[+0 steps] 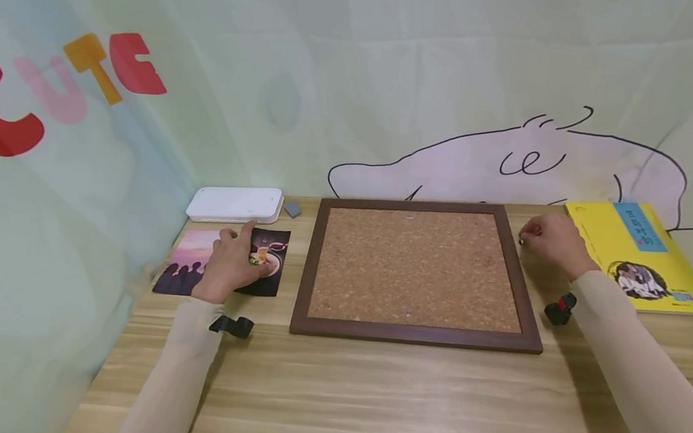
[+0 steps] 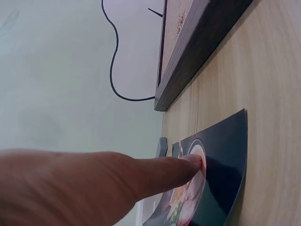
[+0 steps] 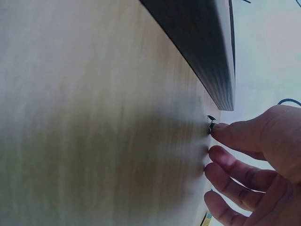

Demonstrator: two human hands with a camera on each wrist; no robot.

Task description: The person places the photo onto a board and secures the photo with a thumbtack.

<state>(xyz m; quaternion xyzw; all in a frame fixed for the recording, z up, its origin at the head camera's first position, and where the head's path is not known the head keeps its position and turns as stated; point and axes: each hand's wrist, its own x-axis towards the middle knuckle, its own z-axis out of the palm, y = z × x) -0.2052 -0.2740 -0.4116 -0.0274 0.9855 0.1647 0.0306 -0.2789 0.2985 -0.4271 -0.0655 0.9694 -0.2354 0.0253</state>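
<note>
Currently left hand (image 1: pixel 227 264) presses flat fingers on photo (image 1: pixel 268 265) left of corkboard (image 1: pixel 419 267); right hand (image 1: pixel 551 243) pinches what's probably a pin (image 3: pixel 211 125) just off board's right edge.

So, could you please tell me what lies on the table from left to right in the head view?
Photo prints under the left hand → cork board → right hand at a small pin → yellow book.
</note>
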